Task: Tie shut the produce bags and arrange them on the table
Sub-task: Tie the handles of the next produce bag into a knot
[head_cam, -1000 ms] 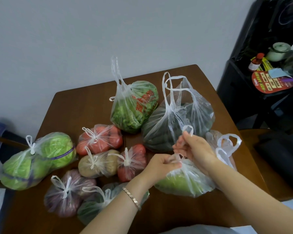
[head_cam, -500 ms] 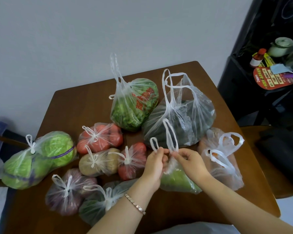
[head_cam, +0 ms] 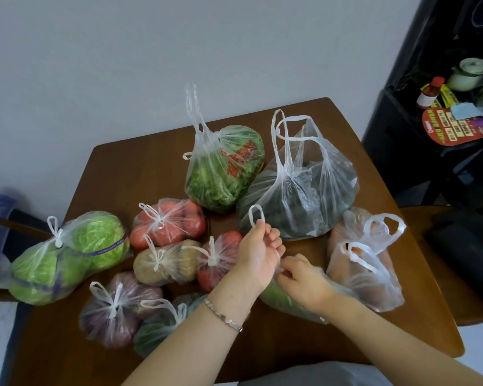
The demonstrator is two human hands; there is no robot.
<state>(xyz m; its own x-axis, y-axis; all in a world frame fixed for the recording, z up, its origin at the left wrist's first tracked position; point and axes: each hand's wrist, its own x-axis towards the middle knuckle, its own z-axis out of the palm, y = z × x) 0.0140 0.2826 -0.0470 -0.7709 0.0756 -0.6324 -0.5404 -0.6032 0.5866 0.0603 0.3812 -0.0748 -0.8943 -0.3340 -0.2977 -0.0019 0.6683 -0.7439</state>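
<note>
We are mid-knot on the green-produce bag [head_cam: 276, 298], which lies on the desk [head_cam: 140, 168] just in front of the dark-leaf bag [head_cam: 299, 196], on our side of it. The left grip [head_cam: 258, 253] is curled round one handle loop [head_cam: 256, 215], which pokes up out of the fist. The right grip [head_cam: 301, 278] pinches film at the bag's neck, though we cannot tell which strand.

The main risk, as we judge it, is the thin film. If we haul the two handles apart too sharply, one may stretch or tear off before the knot seats. If the loop slips through the left grip, the knot ends up slack and the mouth reopens. A sideways tug could also drag the bag into the carrot bag [head_cam: 365, 274], which sits front-right of the dark-leaf bag with its handles not yet tied, and spill it. Our left forearm passes close by the knotted bags front-left of the dark-leaf bag, such as the potato bag [head_cam: 165, 263]; a careless sweep could scatter them.
</note>
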